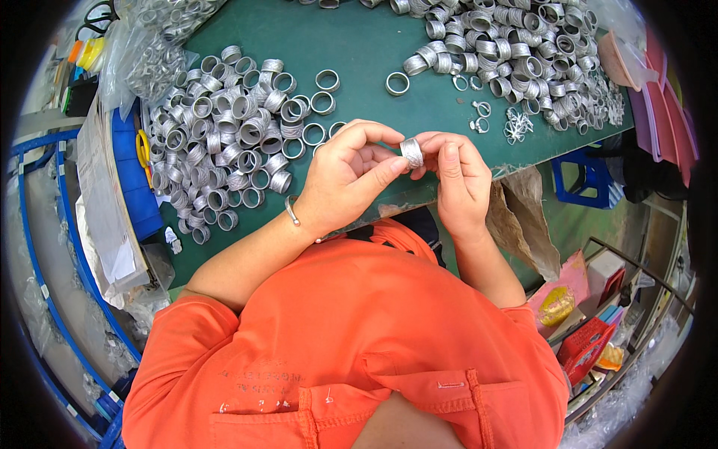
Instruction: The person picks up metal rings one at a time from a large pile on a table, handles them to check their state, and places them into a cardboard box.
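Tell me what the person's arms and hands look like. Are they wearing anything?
Both forearms are bare, with no gloves on the left hand or the right hand. A thin silver bangle circles the left wrist. Short orange sleeves of a shirt with chest pockets cover the upper arms.

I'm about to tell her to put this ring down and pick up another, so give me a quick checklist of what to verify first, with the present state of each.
1. Ring held securely: ok, pinched between the fingertips of the left hand and the right hand.
2. Ring held above the green table: ok, near its front edge.
3. Supply within reach: ok, a pile of rings lies left of the hands and a second pile at the far right.
4. Bare table space to set it down: ok, between the piles.
5. Ring free of faults: cannot tell, too small.
6. Yellow scissors clear of the hands: ok, at the left edge.
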`<state>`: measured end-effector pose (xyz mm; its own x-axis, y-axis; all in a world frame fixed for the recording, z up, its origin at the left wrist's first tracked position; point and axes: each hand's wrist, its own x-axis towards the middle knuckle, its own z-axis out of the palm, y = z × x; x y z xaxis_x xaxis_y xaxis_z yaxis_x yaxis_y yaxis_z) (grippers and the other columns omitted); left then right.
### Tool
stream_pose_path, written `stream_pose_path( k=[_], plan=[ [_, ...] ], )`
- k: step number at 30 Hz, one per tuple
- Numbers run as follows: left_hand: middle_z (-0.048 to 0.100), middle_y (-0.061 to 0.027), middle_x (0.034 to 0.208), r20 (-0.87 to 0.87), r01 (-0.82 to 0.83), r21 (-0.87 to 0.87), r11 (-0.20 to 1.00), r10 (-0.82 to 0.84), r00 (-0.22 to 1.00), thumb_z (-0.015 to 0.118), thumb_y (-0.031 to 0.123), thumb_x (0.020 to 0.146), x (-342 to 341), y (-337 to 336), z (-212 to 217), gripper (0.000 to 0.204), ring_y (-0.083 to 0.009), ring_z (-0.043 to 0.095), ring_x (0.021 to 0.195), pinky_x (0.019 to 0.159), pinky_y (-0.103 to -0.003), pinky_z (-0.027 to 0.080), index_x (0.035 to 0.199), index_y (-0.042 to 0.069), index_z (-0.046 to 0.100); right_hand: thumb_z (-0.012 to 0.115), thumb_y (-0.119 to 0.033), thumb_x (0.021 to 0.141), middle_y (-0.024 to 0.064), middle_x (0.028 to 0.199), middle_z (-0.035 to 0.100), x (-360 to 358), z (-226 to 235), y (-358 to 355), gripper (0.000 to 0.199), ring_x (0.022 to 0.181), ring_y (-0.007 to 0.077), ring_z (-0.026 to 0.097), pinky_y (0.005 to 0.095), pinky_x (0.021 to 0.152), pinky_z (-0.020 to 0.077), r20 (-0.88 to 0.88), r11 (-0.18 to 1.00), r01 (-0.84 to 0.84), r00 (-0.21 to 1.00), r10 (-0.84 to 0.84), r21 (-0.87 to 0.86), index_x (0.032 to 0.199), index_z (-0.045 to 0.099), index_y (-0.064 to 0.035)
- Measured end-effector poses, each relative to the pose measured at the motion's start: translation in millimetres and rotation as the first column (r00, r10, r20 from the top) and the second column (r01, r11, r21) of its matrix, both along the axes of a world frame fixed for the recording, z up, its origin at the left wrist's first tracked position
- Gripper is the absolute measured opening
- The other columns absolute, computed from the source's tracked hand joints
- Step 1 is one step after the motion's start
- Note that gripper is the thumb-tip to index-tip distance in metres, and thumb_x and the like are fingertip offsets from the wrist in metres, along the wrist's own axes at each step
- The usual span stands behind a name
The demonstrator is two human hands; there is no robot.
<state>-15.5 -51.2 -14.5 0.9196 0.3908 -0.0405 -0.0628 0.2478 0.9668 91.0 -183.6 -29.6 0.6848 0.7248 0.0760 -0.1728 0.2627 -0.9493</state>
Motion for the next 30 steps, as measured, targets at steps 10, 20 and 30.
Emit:
stream_pose_path(
  k=[10,20,30],
  plan=[
    [0.05,-0.0091,0.108,0.048,-0.041,0.021,0.999,0.04,0.998,0.062,-0.002,0.085,2.5,-1.9,-2.9,0.023,-0.0183,0.062,0.095,0.083,-0.027,0.053,0.106,-0.005,0.053,0.057,0.001,0.088,0.0119,0.104,0.06,-2.4,0.4,3.6,0.01,0.087,0.014,0.058,0.0258,0.076,0.0491,0.047,1.0,0.004,0.999,-0.006,0.03,0.098,0.055,0.0009],
    [0.062,-0.0112,0.096,-0.014,-0.282,0.508,0.814,0.335,0.942,0.054,-0.012,0.08,-23.4,55.7,21.3,0.018,-0.0186,0.063,0.089,0.079,-0.029,0.051,0.095,-0.002,0.056,0.057,0.004,0.076,0.0181,0.099,0.057,27.0,1.7,45.5,0.021,0.092,0.0354,0.055,0.0413,0.081,0.0454,0.881,0.968,0.213,0.473,0.017,-0.133,0.097,0.057,-0.0001],
    [0.062,-0.0051,0.087,-0.128,0.106,0.99,0.093,0.27,0.954,0.068,-0.002,0.066,-29.2,78.6,36.8,0.019,-0.0258,0.058,0.085,0.073,-0.036,0.043,0.082,0.007,0.063,0.065,0.002,0.079,0.0125,0.111,0.059,25.9,-1.1,38.6,0.009,0.093,0.0172,0.06,0.0247,0.078,0.047,0.384,0.95,-0.028,0.91,0.153,-0.311,0.085,0.059,-0.0013]
  ],
)
